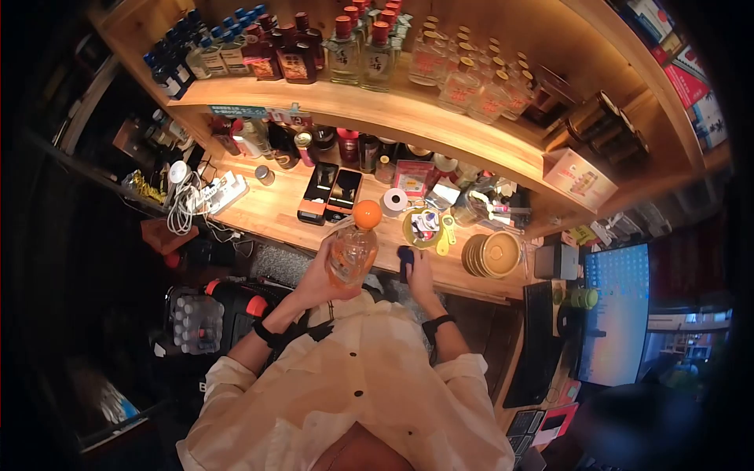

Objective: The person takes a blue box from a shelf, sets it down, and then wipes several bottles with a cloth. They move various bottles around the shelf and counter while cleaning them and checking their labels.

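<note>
My left hand (317, 280) is wrapped around a clear glass bottle (352, 257) with a round orange cap (367, 213). The bottle is held upright in front of my shirt, near the counter's front edge. A small dark blue item, perhaps a folded cloth (405, 262), is gripped in my right hand (422, 276), a little to the right of the bottle. Its exact kind is hard to make out. Beyond the hands, on the wooden counter (275, 210), lie two black handheld devices (317, 193) and a white paper roll (394, 202).
Bottles (298, 59) line the curved wooden shelf (330, 98) above the counter. At right are stacked round wooden-looking dishes (501, 254), a keyboard (528, 341) and a monitor (615, 314). Tangled white cables (185, 206) and a power strip (228, 193) lie at left.
</note>
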Motion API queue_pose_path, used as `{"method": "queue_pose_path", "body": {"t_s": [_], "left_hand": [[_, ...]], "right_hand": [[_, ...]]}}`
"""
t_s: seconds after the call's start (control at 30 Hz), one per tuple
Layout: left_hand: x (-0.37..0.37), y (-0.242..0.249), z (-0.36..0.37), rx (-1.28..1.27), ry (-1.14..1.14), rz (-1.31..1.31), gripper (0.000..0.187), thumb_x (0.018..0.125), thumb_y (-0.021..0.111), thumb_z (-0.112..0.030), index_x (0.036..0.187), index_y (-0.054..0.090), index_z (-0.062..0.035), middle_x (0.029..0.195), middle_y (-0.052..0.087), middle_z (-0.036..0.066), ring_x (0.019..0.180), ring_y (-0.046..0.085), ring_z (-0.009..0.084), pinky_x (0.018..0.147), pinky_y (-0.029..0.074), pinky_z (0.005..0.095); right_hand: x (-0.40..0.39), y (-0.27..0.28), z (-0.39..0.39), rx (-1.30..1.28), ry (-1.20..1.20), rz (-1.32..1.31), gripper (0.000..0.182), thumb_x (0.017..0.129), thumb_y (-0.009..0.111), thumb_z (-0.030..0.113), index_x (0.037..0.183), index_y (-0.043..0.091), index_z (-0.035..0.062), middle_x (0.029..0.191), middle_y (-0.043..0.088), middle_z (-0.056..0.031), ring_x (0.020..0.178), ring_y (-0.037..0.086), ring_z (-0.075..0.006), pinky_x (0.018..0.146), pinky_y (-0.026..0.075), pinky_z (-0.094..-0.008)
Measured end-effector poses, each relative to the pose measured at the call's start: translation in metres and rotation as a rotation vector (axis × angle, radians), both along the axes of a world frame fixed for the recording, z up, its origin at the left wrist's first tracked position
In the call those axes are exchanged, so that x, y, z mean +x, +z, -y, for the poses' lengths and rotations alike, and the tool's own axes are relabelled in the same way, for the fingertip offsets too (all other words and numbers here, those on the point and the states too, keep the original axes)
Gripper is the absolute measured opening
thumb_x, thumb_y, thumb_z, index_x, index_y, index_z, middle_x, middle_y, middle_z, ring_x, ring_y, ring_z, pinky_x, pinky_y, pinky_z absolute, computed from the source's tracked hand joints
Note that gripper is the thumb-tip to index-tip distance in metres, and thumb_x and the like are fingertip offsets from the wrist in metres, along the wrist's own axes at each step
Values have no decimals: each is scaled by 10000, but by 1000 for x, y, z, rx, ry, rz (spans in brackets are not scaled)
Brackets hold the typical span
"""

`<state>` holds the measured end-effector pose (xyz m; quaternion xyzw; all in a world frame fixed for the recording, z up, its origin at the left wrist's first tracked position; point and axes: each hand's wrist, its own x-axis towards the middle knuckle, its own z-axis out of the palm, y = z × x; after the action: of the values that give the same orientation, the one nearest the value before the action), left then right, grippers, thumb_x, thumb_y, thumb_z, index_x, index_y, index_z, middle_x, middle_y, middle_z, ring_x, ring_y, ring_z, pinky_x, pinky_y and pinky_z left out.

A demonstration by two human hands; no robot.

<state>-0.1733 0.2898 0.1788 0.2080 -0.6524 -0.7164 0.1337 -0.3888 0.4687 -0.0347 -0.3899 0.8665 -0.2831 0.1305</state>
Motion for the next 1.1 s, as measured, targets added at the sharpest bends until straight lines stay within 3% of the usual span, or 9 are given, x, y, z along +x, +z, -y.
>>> {"method": "queue_pose_path", "body": {"t_s": [0.13, 0.27, 0.33, 0.47, 0.53, 0.67, 0.73, 1.03, 1.1], "left_hand": [[-5, 0, 1, -153, 52, -10, 1008, 629, 884, -122, 1413, 261, -11, 1373, 426, 129, 1306, 421, 213, 1099, 359, 359], [-10, -3, -1, -385, 130, 26, 1034, 605, 897, -166, 1414, 275, 2, 1365, 437, 156, 1291, 447, 245, 1085, 378, 375], [-15, -5, -7, -447, 118, 59, 1048, 604, 894, -183, 1428, 270, -10, 1365, 442, 162, 1286, 456, 264, 1086, 377, 385], [-20, -9, -19, -380, 123, -16, 1045, 602, 899, -186, 1421, 274, -10, 1351, 448, 170, 1264, 481, 266, 1069, 399, 379], [-18, -17, -20, -411, 131, -31, 1040, 607, 899, -190, 1419, 275, -9, 1352, 445, 168, 1257, 487, 260, 1066, 402, 376], [-12, -16, -16, -264, 66, -55, 1048, 620, 899, -194, 1432, 264, -10, 1372, 429, 145, 1287, 458, 240, 1088, 379, 374], [-9, -9, -16, -217, 35, -65, 1061, 622, 900, -191, 1444, 254, -10, 1386, 421, 135, 1299, 447, 234, 1100, 366, 374], [-10, -15, -10, -75, -116, -112, 1151, 602, 917, -157, 1496, 202, -29, 1435, 403, 107, 1334, 415, 214, 1129, 331, 377], [-16, -2, -15, -101, -29, -194, 1141, 608, 911, -113, 1498, 200, -48, 1435, 404, 102, 1331, 420, 208, 1124, 342, 377]], "right_hand": [[11, 74, 12, -451, -91, 578, 316, 934, 564, 103, 1226, 496, 3, 1183, 543, -170, 1034, 584, -245, 862, 475, -330], [36, 186, 20, -739, 63, 677, 355, 896, 608, 102, 1216, 496, -4, 1271, 497, -191, 1128, 539, -302, 941, 441, -382], [55, 233, 41, -608, 230, -121, 411, 861, 640, 87, 1223, 470, -9, 1348, 414, -215, 1210, 459, -365, 1024, 374, -448], [85, 213, 67, -825, 47, 16, 464, 882, 623, 109, 1263, 393, -23, 1395, 342, -242, 1273, 394, -390, 1079, 303, -480], [87, 211, 68, -959, 20, 555, 484, 943, 519, 120, 1358, 308, -10, 1376, 342, -157, 1216, 428, -252, 1062, 342, -399], [79, 195, 61, -925, 52, 428, 334, 990, 477, 166, 1256, 404, -24, 1441, 327, -202, 1294, 392, -272, 1099, 291, -393], [71, 198, 56, -886, 104, 859, 332, 1009, 439, 194, 1257, 415, -25, 1482, 313, -185, 1299, 393, -248, 1111, 281, -366], [66, 222, 54, -883, 127, 993, 298, 985, 430, 121, 1257, 424, -2, 1501, 321, -204, 1356, 364, -277, 1127, 277, -388], [79, 226, 50, -972, 267, 361, 304, 962, 433, 64, 1261, 416, 15, 1509, 295, -238, 1360, 362, -317, 1125, 274, -406]]}}
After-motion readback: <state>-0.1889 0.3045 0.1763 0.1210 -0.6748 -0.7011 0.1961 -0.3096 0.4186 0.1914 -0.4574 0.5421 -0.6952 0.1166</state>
